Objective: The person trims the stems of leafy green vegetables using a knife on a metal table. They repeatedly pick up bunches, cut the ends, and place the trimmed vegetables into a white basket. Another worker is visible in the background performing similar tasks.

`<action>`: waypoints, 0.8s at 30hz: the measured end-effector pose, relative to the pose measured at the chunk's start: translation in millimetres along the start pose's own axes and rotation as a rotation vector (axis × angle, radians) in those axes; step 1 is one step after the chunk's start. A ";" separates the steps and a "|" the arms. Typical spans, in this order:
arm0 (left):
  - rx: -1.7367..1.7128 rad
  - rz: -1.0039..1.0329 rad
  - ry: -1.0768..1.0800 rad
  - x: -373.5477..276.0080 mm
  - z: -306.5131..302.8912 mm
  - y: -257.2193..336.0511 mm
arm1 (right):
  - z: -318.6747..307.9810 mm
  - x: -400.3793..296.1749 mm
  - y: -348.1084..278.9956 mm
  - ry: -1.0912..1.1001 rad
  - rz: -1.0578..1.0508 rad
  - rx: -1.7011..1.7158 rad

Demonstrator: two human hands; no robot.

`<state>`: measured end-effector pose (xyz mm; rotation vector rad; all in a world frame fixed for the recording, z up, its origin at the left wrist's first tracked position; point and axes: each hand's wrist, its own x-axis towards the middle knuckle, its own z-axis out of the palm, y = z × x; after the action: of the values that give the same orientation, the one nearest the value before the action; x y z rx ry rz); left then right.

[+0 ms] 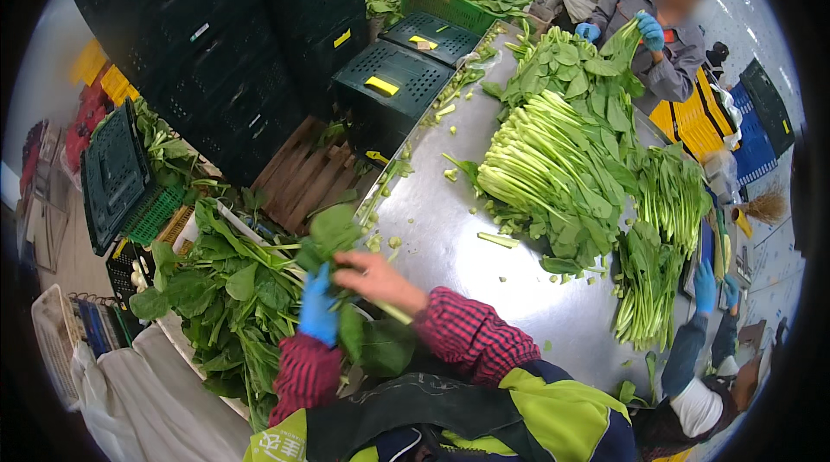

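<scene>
My left hand (318, 309), in a blue glove, is closed around leafy green stalks (288, 261) at the edge of a big loose heap of greens (227, 293). Close beside it is my bare right hand (379, 284), its fingers pinched at a blurred green leaf (334, 232). A pale stem (392, 313) runs out beneath the right palm towards the sleeve. Larger leaves (388, 346) hang below the two hands. To the right, a stainless steel table (428, 267) bears a thick stack of trimmed greens (538, 157), their pale stems facing me.
Smaller bundles (652, 287) lie at the table's right side, with cut stem ends (394, 242) scattered about. Dark crates (395, 79) stand along the far edge, near a wooden pallet (311, 170). A gloved co-worker (674, 60) holds greens opposite; another's blue-gloved hand (705, 287) is at right.
</scene>
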<state>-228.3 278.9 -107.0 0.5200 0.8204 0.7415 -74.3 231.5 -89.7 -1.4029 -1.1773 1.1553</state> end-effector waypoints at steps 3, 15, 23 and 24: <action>-0.085 0.168 0.041 -51.5 -51.5 49.1 | 24.2 -16.4 -37.7 -0.102 -0.319 -0.072; 0.972 0.683 0.126 -5.1 13.9 23.9 | -114.3 -113.8 5.6 0.653 0.176 0.942; 0.753 0.154 -0.637 221.5 240.9 -86.4 | -154.8 -183.2 21.4 0.984 0.156 0.960; 0.770 0.128 -0.688 240.2 261.6 -94.0 | -157.3 -190.0 20.7 0.995 0.165 0.946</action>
<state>127.8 366.5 -127.7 1.4358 0.3922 0.2871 65.6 27.8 -75.0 -1.0508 0.2021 0.7429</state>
